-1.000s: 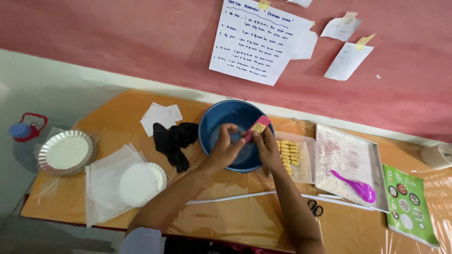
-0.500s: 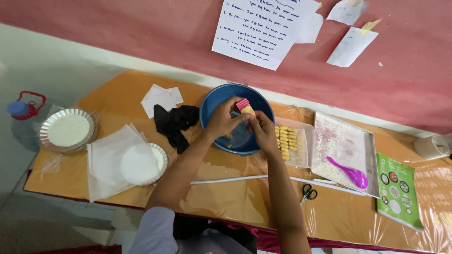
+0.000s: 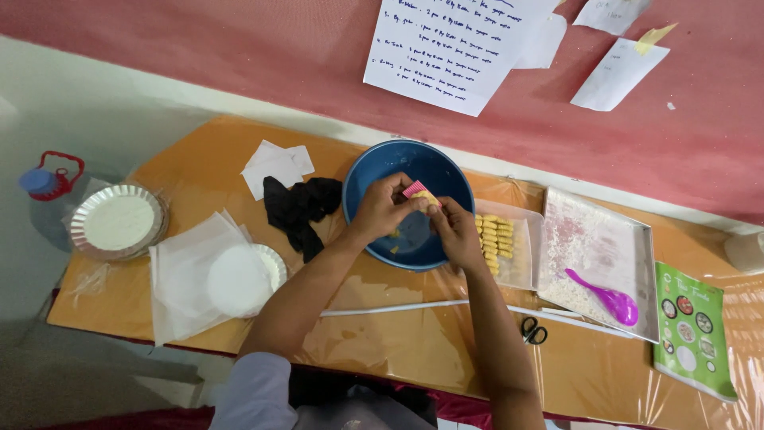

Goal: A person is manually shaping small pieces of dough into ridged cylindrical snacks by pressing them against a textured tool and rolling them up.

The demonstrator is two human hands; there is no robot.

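**Both hands pinch a pink cup over the bowl**

Pink cup point(image 3: 415, 189) w/ yellow filling sits over the blue bowl point(image 3: 366, 171), mostly hidden by fingers. Left hand point(image 3: 382, 209) & right hand point(image 3: 454, 231) both clamp it; can't make out the filling. Yellow bits in bowl, partly covered. Right: clear box point(image 3: 521, 263) of yellow pieces, tray point(image 3: 589, 239) w/ purple spoon point(image 3: 606, 299). Left: black cloth point(image 3: 298, 209).

Both forearms reach forward and angle inward, meeting near the middle of the view. The left hand point(image 3: 380, 209) is curled, knuckles up, fingers pinched tight at the tips. The right hand point(image 3: 454, 231) sits just beside it, wrist bent, its fingertips pressed against the left's. A pale sleeve covers the left upper arm; both forearms are bare.
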